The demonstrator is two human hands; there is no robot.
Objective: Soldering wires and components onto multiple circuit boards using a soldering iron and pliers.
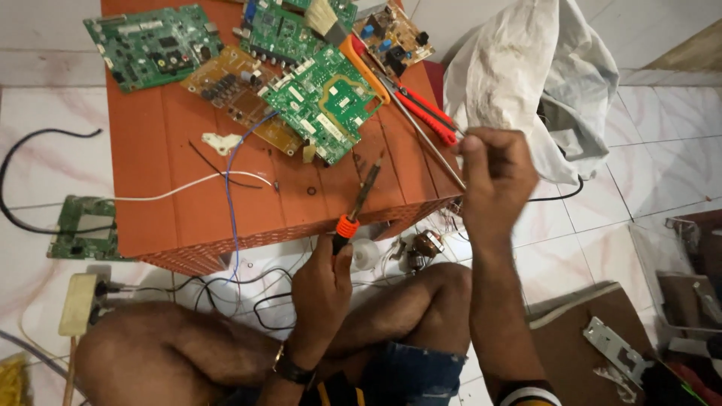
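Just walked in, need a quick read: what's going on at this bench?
A person sits on the floor at a low orange table strewn with circuit boards. The left hand grips a soldering iron by its orange and black handle, tip angled up toward a green circuit board without touching it. The right hand is raised beside the table's right edge, pinching something thin that is too blurred to identify. Red-handled pliers and loose wires lie on the table.

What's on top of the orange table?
On the orange table lie green circuit boards, a brown board, red-handled pliers, wires and a brush. The left hand holds a soldering iron over it. Whatever lies beneath the boards is covered.
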